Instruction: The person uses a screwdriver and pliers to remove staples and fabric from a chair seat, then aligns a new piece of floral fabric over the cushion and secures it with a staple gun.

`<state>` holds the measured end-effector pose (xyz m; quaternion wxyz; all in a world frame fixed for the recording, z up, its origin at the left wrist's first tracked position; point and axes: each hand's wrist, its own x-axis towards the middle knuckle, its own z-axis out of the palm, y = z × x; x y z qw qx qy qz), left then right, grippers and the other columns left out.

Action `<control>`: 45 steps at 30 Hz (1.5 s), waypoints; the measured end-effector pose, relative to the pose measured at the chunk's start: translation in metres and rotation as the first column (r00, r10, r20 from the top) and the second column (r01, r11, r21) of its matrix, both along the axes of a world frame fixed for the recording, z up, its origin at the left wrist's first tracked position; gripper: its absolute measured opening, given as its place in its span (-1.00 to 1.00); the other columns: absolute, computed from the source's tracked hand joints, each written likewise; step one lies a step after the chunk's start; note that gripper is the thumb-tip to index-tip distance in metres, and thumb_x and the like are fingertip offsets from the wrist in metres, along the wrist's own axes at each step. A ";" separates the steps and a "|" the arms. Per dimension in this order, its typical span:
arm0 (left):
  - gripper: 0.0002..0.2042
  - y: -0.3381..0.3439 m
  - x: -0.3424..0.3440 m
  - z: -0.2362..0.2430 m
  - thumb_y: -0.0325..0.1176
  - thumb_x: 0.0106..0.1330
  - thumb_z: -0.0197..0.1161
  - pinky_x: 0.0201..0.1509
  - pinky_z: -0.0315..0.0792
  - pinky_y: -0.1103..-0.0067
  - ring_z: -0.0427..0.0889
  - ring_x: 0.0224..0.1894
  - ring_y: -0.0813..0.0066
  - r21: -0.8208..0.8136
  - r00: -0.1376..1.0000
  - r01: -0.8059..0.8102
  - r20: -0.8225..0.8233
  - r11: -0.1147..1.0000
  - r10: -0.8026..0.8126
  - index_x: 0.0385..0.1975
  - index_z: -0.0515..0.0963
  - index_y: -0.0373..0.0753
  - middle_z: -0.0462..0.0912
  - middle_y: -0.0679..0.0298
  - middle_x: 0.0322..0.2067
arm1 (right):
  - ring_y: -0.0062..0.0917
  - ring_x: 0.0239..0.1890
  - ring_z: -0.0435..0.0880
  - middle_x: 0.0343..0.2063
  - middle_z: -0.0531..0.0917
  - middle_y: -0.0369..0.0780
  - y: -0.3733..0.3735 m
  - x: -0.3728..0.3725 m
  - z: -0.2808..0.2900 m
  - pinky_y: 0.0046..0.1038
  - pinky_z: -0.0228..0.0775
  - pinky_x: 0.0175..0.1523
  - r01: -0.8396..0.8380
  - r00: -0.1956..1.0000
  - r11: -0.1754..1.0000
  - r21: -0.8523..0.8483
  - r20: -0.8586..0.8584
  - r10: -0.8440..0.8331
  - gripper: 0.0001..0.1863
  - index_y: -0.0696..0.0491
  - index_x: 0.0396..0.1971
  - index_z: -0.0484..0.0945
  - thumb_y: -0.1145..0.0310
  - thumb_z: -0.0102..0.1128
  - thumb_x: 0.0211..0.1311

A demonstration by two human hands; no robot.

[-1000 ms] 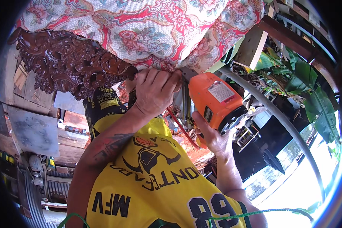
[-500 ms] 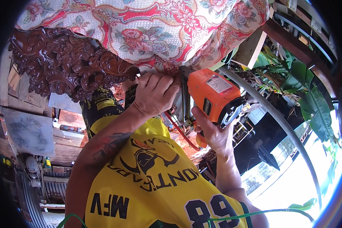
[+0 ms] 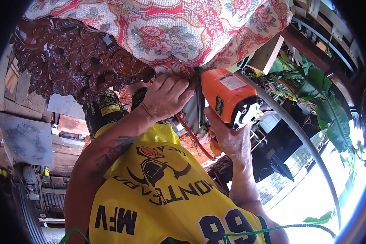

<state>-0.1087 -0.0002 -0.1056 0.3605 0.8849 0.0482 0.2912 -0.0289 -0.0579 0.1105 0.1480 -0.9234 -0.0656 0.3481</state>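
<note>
My right hand (image 3: 232, 140) is wrapped round an orange pneumatic staple gun (image 3: 227, 91), its grip mostly hidden behind the fingers. The gun's dark nose meets the lower edge of a floral upholstery fabric (image 3: 166, 38), cream with red bands and roses. Just left of the nose, my left hand (image 3: 166, 97) is closed with curled fingers at that fabric edge; the fingertips are hidden. Beside it, dark glossy carved wood (image 3: 73, 61) runs along under the cloth. A red hose (image 3: 195, 138) hangs between my two hands.
A grey pipe (image 3: 305, 134) curves down the right side, near green leaves (image 3: 333, 118) and a wooden beam (image 3: 313, 53). Flat boards and a grey sheet (image 3: 26, 138) lie at left. A green cord (image 3: 280, 228) crosses low in front of my yellow shirt (image 3: 150, 195).
The view has shifted slightly. The staple gun and both hands keep nearly the same place against the fabric edge, with the gun a little higher in the picture.
</note>
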 end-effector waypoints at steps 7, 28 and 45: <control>-0.82 -0.004 0.000 -0.011 -0.22 0.16 0.34 0.03 0.34 0.37 0.53 -0.13 0.49 0.035 0.999 0.019 0.029 0.999 -0.020 -0.24 0.62 0.02 0.45 0.47 -0.24 | -0.45 -0.20 0.72 -0.18 0.76 -0.17 0.009 0.002 -0.002 -0.41 0.56 -0.02 0.076 0.996 0.996 -0.054 -0.038 -0.078 -0.67 0.12 0.05 0.62 0.43 0.35 0.32; -0.90 -0.002 0.002 -0.014 -0.25 0.21 0.32 -0.03 0.39 0.41 0.56 -0.20 0.47 0.024 0.998 0.043 0.052 0.999 -0.044 -0.31 0.59 -0.01 0.45 0.47 -0.29 | -0.35 -0.14 0.73 -0.16 0.74 -0.14 -0.004 0.003 -0.010 -0.35 0.56 0.01 0.033 0.999 0.996 -0.084 -0.024 -0.035 -0.64 0.12 0.05 0.62 0.46 0.38 0.25; -0.52 -0.008 0.003 0.046 -0.25 0.21 0.46 -0.11 0.29 0.36 0.44 -0.32 0.33 0.108 0.980 -0.061 -0.182 0.992 0.080 0.17 0.63 -0.05 0.38 0.37 -0.41 | -0.39 -0.33 0.73 -0.33 0.74 -0.22 -0.191 -0.019 0.010 -0.35 0.53 -0.19 0.293 0.955 0.942 0.164 -0.014 -0.295 -0.69 0.14 -0.10 0.65 0.33 0.47 0.22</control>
